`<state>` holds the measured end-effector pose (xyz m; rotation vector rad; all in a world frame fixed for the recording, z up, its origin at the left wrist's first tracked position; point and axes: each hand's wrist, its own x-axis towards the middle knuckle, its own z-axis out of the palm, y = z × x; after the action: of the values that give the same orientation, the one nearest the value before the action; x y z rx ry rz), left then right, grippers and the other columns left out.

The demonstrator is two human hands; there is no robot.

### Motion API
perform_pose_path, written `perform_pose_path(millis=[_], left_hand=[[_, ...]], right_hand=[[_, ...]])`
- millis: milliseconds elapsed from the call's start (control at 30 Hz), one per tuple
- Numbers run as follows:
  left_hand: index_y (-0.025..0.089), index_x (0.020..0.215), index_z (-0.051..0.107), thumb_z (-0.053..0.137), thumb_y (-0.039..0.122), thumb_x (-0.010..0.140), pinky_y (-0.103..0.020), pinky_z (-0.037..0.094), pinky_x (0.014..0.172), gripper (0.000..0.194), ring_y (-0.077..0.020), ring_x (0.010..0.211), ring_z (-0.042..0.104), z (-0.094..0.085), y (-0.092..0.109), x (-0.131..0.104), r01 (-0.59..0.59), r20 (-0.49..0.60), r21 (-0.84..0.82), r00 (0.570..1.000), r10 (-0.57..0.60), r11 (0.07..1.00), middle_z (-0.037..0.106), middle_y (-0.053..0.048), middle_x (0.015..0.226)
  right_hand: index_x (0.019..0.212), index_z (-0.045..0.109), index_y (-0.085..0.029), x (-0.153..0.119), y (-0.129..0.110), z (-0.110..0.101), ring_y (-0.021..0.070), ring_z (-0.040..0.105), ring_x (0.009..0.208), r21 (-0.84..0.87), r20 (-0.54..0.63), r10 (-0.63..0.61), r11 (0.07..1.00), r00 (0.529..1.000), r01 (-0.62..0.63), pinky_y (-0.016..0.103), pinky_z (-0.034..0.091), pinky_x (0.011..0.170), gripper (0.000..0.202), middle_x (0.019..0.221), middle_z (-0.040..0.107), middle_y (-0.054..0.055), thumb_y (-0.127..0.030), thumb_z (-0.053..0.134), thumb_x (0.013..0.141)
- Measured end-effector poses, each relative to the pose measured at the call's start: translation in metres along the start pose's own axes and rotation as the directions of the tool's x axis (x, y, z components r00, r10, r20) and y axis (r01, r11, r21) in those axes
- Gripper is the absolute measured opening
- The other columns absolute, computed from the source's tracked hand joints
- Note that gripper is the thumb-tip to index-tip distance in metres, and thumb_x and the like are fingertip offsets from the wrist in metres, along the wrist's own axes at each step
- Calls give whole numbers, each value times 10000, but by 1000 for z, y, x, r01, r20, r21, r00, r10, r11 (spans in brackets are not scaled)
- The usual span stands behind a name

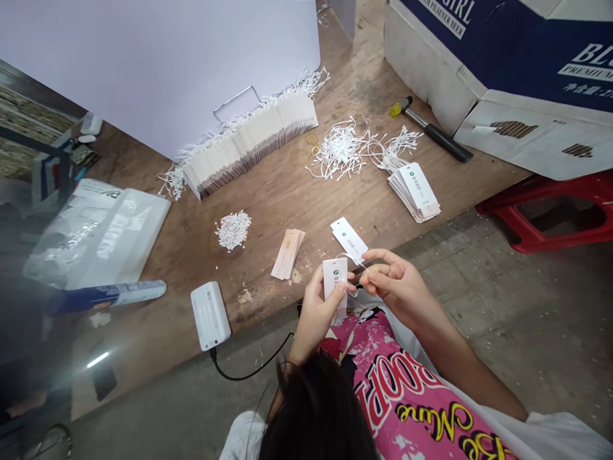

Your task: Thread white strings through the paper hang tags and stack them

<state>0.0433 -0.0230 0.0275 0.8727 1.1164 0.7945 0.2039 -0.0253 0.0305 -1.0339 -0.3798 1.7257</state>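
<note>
My left hand [318, 303] is closed on a white hang tag [335, 279] with green and dark print, the thumb across its face. My right hand [395, 281] pinches a thin white string [364, 267] beside it. Behind my fingers, another white hang tag [348, 237] lies at the table's front edge. To its left is a small fanned stack of tan tags [288, 254]. Farther right sits a pile of strung hang tags [414, 191], and near it a tangled heap of white strings [342, 150].
A long row of packed tags [253, 140] stands along a pale board [158, 57]. Small white pieces [233, 230] lie in a heap. A white power bank [211, 315] with a black cable is at the front edge. A hammer [438, 131] lies by a beer carton [502, 76]; a red stool [555, 207] is at right.
</note>
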Motion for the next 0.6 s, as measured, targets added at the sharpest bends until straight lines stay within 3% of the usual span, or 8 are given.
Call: perform_pose_path(millis=[133,267,500,600], left_hand=[[175,1091,574,660,322,824,-240,526,710,316,-137,781,665,-1,-1,-1,31,-1,-55,1000,-31,998,706,-69,996],[184,1053,579,675,300,818,-212,522,693,278,-116,771,654,-4,-2,-2,33,-2,-59,999,-33,998,695,-37,952],[184,969,543,645,346,830,-176,474,526,236,-118,696,644,-2,10,-9,52,-1,105,999,-53,993,681,-30,866],[198,1033,510,628,337,838,-189,471,507,266,-121,644,643,-3,9,-12,-12,-16,196,1000,16,980,670,-23,850]], right_hand=[[861,676,-171,1,-1,-1,96,577,515,17,-25,39,999,999,-38,211,485,522,323,658,715,22,-290,851,617],[829,704,-203,0,-3,-5,71,574,506,68,-9,-3,998,1000,4,164,476,505,234,616,694,-7,-280,836,652],[785,756,-233,-3,-12,-7,57,614,563,84,26,-102,992,994,99,133,510,556,155,669,723,-6,-290,833,663],[834,764,-246,-3,-15,-8,69,642,593,67,52,-144,988,988,140,139,526,564,214,727,747,9,-285,849,641]])
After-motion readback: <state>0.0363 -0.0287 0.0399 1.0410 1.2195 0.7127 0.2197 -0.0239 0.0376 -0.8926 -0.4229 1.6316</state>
